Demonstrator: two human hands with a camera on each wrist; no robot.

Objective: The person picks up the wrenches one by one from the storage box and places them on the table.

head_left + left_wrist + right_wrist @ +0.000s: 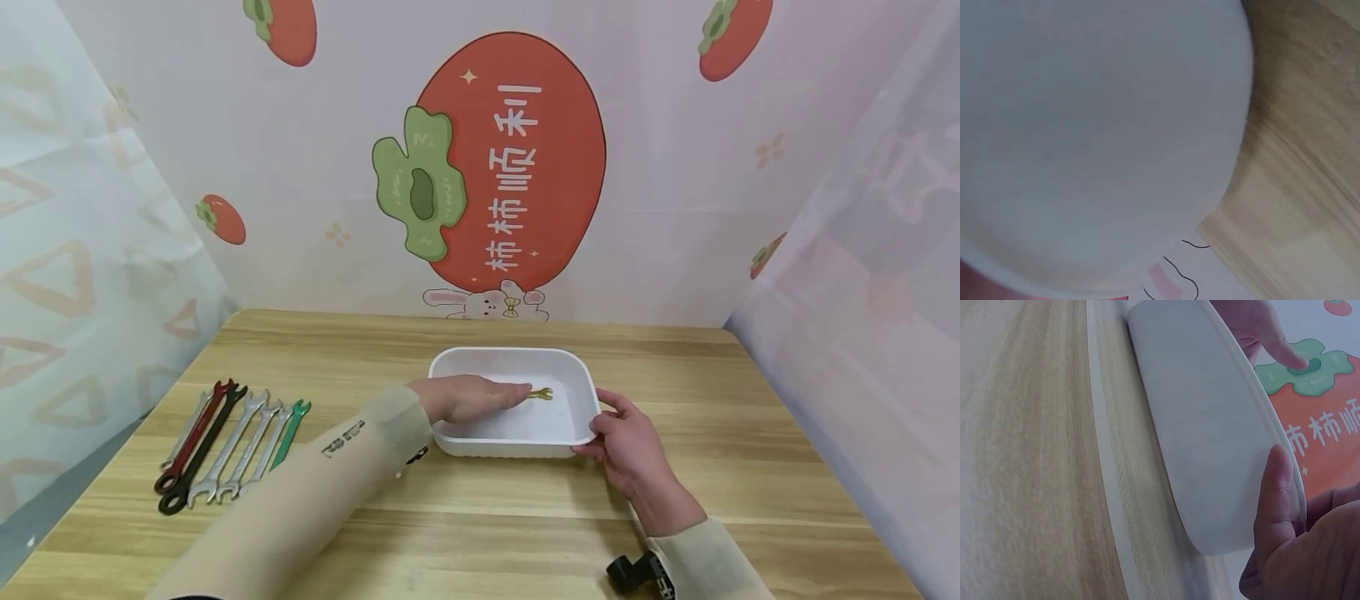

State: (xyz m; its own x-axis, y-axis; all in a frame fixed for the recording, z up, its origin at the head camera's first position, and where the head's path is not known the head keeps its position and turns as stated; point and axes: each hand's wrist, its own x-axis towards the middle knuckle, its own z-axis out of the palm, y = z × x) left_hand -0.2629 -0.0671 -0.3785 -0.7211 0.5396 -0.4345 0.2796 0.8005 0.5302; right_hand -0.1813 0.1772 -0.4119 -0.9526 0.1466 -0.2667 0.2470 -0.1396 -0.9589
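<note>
A white plastic basin [517,450] with rounded corners sits on the wooden table. My right hand [632,446] grips its right end, thumb along the outer wall and fingers over the rim in the right wrist view. My left hand [474,397] reaches over the left rim into the basin, palm down. Just past its fingertips shows the forked end of a small gold wrench [541,393]; the rest is hidden under the hand, and I cannot tell whether the fingers hold it. The left wrist view is filled by the basin's wall [1104,144].
Several wrenches lie in a row on the table's left side, among them a red one [197,435], a black one [205,446] and a green one [291,432]. A printed backdrop [645,275] stands behind the wooden table [487,533].
</note>
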